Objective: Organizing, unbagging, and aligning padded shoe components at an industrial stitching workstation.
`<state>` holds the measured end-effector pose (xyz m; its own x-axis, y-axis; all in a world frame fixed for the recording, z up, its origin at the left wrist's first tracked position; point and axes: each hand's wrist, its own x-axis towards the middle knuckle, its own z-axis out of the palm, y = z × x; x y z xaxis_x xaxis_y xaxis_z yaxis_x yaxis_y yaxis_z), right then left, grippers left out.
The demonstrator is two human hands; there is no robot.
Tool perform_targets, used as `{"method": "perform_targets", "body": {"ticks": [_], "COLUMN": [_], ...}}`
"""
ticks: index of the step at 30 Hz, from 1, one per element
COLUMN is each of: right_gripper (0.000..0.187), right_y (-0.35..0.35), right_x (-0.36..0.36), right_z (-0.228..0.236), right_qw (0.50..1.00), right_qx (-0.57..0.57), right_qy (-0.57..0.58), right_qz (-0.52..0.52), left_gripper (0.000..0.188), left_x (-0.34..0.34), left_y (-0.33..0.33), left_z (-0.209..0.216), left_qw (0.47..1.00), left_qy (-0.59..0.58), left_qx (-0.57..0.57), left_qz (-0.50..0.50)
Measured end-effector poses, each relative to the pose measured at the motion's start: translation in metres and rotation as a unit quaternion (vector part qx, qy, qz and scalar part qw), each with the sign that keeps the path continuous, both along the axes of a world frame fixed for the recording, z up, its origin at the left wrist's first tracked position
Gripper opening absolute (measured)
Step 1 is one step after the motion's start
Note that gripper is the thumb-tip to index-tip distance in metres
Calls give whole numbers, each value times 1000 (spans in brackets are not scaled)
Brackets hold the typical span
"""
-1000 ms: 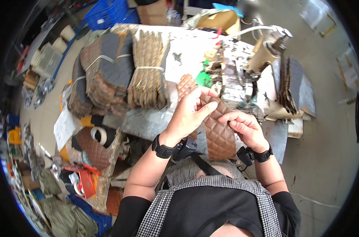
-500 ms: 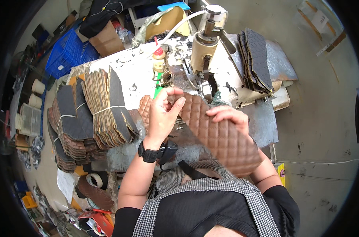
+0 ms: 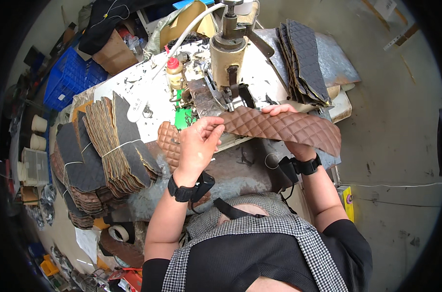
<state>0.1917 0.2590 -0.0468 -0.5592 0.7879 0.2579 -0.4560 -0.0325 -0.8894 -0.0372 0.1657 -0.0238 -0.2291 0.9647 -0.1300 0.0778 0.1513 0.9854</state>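
Observation:
A brown quilted leather-like panel (image 3: 284, 127) stretches across in front of a cream industrial machine (image 3: 227, 61), its long side running left to right. My left hand (image 3: 197, 146) pinches the panel's left tip between thumb and fingers. Gripping it near the middle, my right hand (image 3: 301, 150) has its fingertips over the far edge, while its palm and thumb are mostly hidden underneath. The panel's right end sticks out past that hand. Another brown quilted piece (image 3: 169, 143) lies on the table just left of my left hand.
Tied stacks of dark-faced panels (image 3: 116, 146) stand on the left. More dark quilted panels (image 3: 306, 63) lie at the machine's right. A red-capped bottle (image 3: 174, 73) stands beside the machine, with black scraps scattered over the white tabletop (image 3: 128, 80). A blue crate (image 3: 67, 80) sits far left.
The panel has swung from a steep slant toward my body to nearly crosswise, its right end rising. My right hand has turned with it; my left hand still pinches the tip.

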Motion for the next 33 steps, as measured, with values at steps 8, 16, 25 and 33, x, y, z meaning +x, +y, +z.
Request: {"method": "perform_targets", "body": {"ticks": [8, 16, 25, 33], "right_gripper": [21, 12, 23, 18], "right_y": [-36, 75, 134, 46], "right_x": [14, 68, 78, 67], "right_z": [48, 123, 89, 114], "right_qw": [936, 942, 921, 879], "right_qx": [279, 11, -81, 134], "right_qy": [-158, -117, -283, -267], "right_qz": [-146, -316, -256, -370], "left_gripper": [17, 67, 89, 33], "left_x": [-38, -104, -97, -77], "left_y": [-22, -59, -53, -68], "left_z": [-6, -74, -109, -66], "left_qw": [994, 903, 839, 987], "left_qy": [47, 386, 496, -7], "left_qx": [5, -136, -170, -28], "left_qz": [103, 133, 147, 160]}}
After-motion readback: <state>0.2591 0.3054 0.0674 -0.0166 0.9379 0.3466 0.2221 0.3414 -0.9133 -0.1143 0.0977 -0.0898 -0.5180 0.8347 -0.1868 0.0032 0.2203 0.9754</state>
